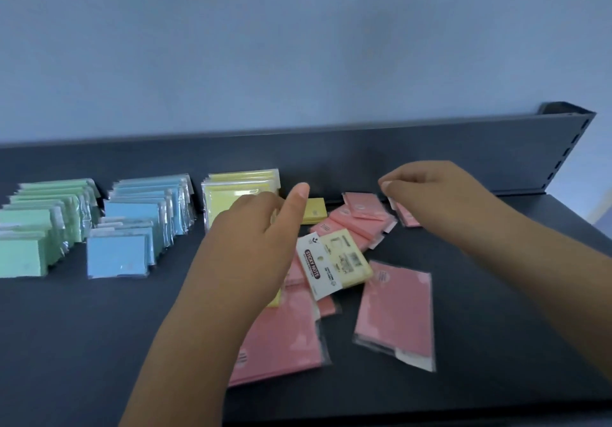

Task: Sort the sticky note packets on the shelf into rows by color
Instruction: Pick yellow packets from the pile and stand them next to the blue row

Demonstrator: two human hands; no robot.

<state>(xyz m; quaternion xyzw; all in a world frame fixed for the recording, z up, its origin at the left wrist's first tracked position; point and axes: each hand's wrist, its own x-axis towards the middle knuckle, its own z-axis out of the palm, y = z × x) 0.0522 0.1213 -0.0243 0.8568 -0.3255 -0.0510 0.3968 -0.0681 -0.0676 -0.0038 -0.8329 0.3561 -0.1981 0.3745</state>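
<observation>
Green packets (33, 227) and blue packets (139, 218) sit frame-left; the left hand (261, 237) hides the yellow stack (231, 191) — grip unclear — the right hand (433, 194) pinches a pink packet (409, 218).

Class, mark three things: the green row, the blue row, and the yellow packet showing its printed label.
green row (23, 257): head view, front packet's face.
blue row (116, 256): head view, front packet's face.
yellow packet (347, 259): head view, printed yellow back card.

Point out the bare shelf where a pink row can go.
Widest bare patch: the shelf front-left, before the green row and blue row. A narrower patch lies right of the lone pink packet, toward the shelf's right edge. Crowded: the middle, where loose pink packets and a yellow packet overlap beside the yellow row.
</observation>
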